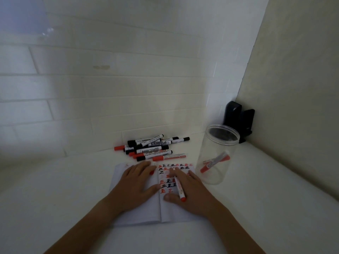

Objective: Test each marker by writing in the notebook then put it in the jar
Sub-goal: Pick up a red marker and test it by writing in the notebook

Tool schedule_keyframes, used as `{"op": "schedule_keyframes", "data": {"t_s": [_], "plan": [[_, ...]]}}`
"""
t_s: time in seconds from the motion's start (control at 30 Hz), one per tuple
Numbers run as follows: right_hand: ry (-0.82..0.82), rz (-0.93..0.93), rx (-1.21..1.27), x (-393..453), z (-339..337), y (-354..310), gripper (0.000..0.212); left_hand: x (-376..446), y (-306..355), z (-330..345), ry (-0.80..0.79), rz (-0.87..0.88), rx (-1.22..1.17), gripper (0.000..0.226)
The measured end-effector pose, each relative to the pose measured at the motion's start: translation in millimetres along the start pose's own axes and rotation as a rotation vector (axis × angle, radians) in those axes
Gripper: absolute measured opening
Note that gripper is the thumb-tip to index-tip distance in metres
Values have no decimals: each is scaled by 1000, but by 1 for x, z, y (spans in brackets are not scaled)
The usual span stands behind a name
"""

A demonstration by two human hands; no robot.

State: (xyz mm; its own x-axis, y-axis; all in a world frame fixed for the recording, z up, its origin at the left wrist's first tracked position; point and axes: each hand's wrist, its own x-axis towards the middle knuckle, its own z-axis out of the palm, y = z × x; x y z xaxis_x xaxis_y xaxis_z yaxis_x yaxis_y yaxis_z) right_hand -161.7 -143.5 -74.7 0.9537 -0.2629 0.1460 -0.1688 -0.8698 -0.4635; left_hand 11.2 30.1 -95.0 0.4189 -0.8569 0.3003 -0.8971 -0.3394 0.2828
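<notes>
Your right hand (190, 191) pinches the red marker (179, 187), tip on the notebook (135, 215); your left hand (136, 182) presses flat beside it; the jar (217, 154) stands just beyond your right fingers; the marker pile (152, 147) lies past your left fingertips.

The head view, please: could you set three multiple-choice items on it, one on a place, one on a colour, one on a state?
1. Where does the clear jar stand?
A. right of the notebook
B. left of the notebook
C. on the notebook

2. What colour is the end plug of the marker in the right hand?
A. black
B. red
C. green

3. What is the left hand doing?
A. gripping the jar
B. lifting a marker
C. resting on the notebook

Answers: 1 A, it stands past the right page's edge; 2 B, the plug by the thumb is red; 3 C, it lies on the left page.
</notes>
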Motion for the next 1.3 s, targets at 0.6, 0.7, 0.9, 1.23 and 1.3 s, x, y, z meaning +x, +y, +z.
{"op": "schedule_keyframes", "data": {"t_s": [0.6, 0.7, 0.9, 1.23, 1.3], "plan": [[303, 277, 776, -19, -5, -10, 13, -2, 4, -1, 37, 86, -112, 50], [315, 299, 788, -19, -4, -10, 15, -2, 3, 0, 0, 129, -132, 65], [380, 240, 701, -18, -9, -9, 24, -1, 5, -5, -96, 94, -93, 86], [357, 327, 592, -18, -4, -3, 20, 0, 1, -4, -124, 117, -65, 81], [353, 335, 620, -18, -5, -3, 20, 1, 0, -4, -128, 122, -61, 80]]}}
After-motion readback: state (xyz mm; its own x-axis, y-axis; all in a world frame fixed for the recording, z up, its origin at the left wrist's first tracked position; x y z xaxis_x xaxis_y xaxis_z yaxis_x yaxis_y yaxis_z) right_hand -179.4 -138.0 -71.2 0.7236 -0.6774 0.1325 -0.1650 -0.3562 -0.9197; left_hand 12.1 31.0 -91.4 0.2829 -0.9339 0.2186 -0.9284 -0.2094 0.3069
